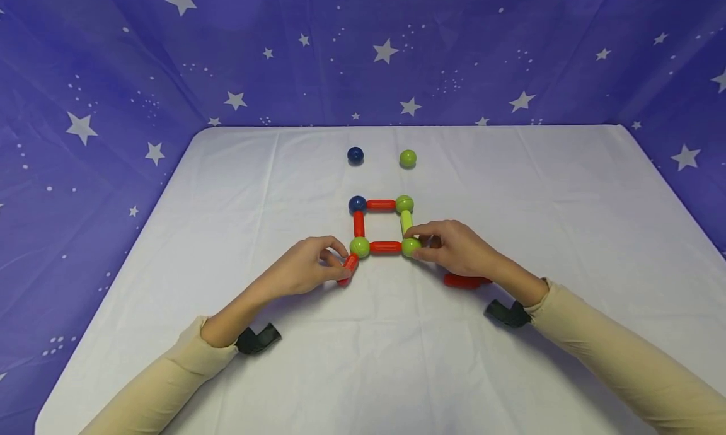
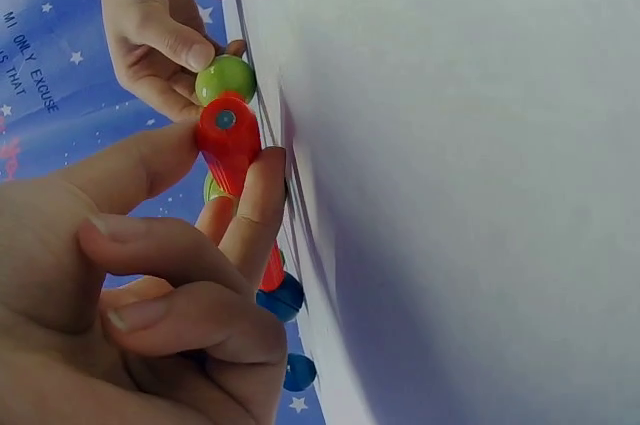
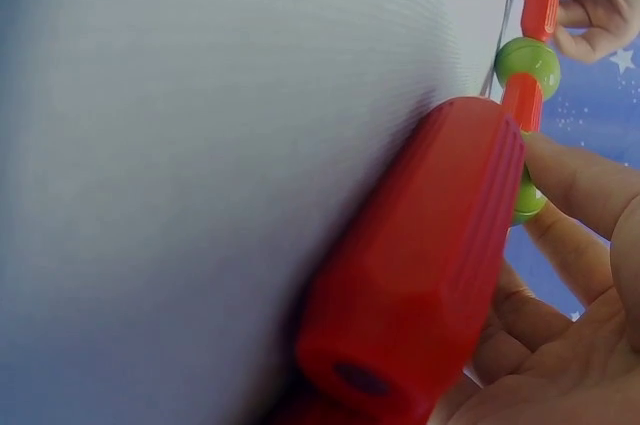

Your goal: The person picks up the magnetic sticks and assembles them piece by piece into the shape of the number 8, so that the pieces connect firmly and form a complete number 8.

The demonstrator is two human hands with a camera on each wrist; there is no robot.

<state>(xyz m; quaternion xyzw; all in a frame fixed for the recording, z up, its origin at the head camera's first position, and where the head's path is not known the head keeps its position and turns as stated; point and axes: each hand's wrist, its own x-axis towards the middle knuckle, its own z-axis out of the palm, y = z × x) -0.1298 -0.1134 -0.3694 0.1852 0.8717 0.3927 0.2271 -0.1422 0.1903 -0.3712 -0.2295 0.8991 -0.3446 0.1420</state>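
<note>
A square of magnetic rods and balls lies mid-table. Its back corners are a blue ball [image 1: 357, 204] and a green ball [image 1: 404, 203]. Red rods [image 1: 381, 205] form three sides and a lime rod [image 1: 406, 223] the right one. My left hand [image 1: 306, 266] pinches another red rod [image 1: 351, 264] between thumb and finger, its far end at the front-left green ball [image 1: 360, 247]. In the left wrist view the rod's round end [image 2: 226, 119] faces the camera. My right hand [image 1: 456, 249] holds the front-right green ball [image 1: 409, 247] with thumb and fingertips, partly covering it.
Behind the square sit a loose blue ball [image 1: 355, 156] and a loose green ball [image 1: 408, 158]. Loose red rods [image 1: 462, 281] lie under the right wrist, close up in the right wrist view. A starry purple cloth [image 1: 386, 75] hangs behind the white table [image 1: 539, 189].
</note>
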